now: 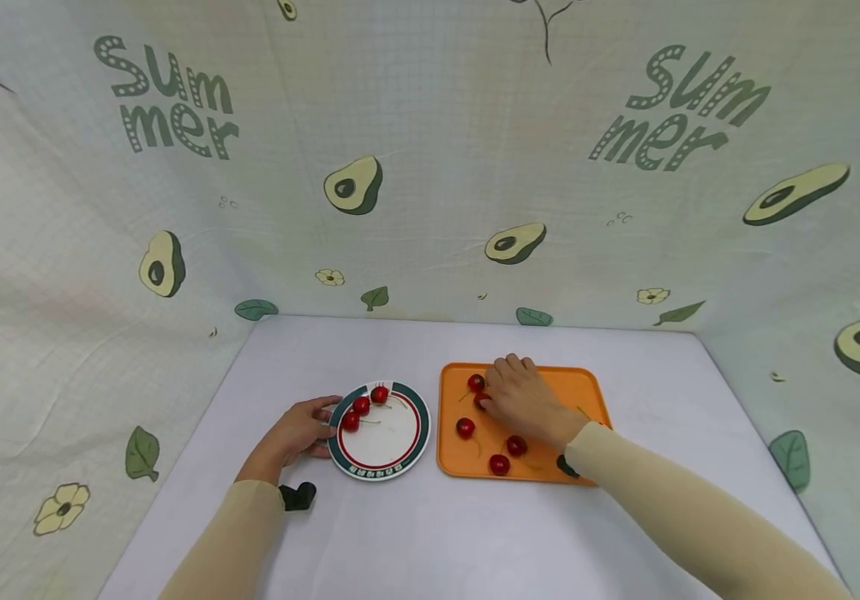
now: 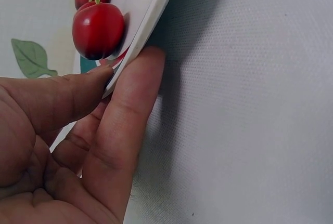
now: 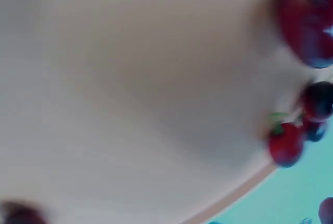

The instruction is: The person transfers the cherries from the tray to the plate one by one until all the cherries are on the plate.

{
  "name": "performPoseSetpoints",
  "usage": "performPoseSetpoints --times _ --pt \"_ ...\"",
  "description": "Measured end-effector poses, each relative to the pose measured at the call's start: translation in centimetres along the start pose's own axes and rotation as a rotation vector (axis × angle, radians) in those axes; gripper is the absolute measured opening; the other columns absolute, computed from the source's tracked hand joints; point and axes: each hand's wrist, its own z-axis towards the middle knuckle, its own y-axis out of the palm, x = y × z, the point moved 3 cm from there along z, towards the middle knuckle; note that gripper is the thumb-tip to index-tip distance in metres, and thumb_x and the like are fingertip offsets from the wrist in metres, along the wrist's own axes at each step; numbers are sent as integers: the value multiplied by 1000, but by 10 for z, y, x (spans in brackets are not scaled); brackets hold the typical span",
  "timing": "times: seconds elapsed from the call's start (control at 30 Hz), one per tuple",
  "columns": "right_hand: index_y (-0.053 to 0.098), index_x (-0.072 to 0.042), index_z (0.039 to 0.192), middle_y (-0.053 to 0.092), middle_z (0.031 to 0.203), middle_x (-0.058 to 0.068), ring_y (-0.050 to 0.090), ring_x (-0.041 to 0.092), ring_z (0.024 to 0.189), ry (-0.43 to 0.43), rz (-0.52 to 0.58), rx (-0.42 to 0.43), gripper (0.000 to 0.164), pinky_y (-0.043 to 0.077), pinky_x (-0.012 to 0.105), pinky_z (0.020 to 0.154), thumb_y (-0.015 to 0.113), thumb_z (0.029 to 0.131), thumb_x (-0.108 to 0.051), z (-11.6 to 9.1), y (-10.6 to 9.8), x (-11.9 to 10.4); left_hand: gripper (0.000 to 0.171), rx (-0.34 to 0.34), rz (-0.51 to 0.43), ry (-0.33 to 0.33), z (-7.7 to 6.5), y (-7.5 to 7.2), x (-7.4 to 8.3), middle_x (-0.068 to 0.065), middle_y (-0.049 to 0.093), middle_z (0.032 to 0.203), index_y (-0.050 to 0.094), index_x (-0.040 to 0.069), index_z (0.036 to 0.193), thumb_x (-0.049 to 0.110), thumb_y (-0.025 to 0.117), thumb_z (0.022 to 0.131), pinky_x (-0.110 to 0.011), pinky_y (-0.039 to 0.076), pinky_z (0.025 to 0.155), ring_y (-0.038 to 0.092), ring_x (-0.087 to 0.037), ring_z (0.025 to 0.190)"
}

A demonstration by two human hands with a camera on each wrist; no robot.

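Note:
My left hand (image 1: 302, 433) holds the left rim of a round white plate (image 1: 388, 446) with a green and red border. In the left wrist view, the thumb lies over the rim and a finger reaches beneath it. Three red cherries (image 1: 361, 406) with stems sit on the plate's upper left part. Over the orange tray (image 1: 587, 379), my right hand (image 1: 523, 398) points down with bent fingers. Beside its thumb side is a partly covered cherry (image 1: 482, 401); whether it is gripped is unclear. The right wrist view is blurred, with several cherries (image 3: 286, 143) but no fingers.
Several more cherries (image 1: 465, 427) are spread over the tray, which lies just right of the plate. Both rest on a white table (image 1: 400, 542). A patterned cloth (image 1: 430, 125) with avocados and lettering rises behind and at both sides. Black pieces (image 1: 298, 497) show at both wrists.

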Motion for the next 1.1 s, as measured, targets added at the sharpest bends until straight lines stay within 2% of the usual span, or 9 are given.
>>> performPoseSetpoints --times 0.23,0.53,0.67,0.83,1.1 --pt "64 -3 103 54 95 9 44 29 91 19 -24 -49 46 44 41 80 74 96 -47 -32 11 20 67 -7 -14 -4 1 0 1 -23 53 132 48 11 157 -7 66 95 -37 67 71 69 -23 83" --pt "64 -1 105 57 99 12 48 32 95 33 -56 -60 39 50 46 85 77 96 -37 -49 15 41 67 -4 -22 -8 -1 1 1 -23 54 132 48 13 157 -6 66 95 -36 66 71 69 -23 83" --pt "65 -1 106 57 99 12 49 32 95 52 -53 -68 38 52 49 90 77 96 -35 -53 15 47 67 0 -28 -9 -3 1 2 -22 55 130 49 12 157 -7 66 95 -36 66 72 69 -23 82" --pt "66 -4 109 57 103 11 50 32 99 57 8 -87 36 51 52 93 75 97 -36 -52 18 47 67 4 -30 -12 -2 0 1 -22 55 130 49 12 157 -7 66 95 -36 67 71 69 -23 81" --pt "63 -5 100 54 98 9 48 30 95 22 -5 -94 29 49 47 84 73 100 -33 -47 23 42 66 14 -7 -10 -2 1 3 -21 55 131 50 14 157 -5 67 95 -34 66 71 68 -23 82"
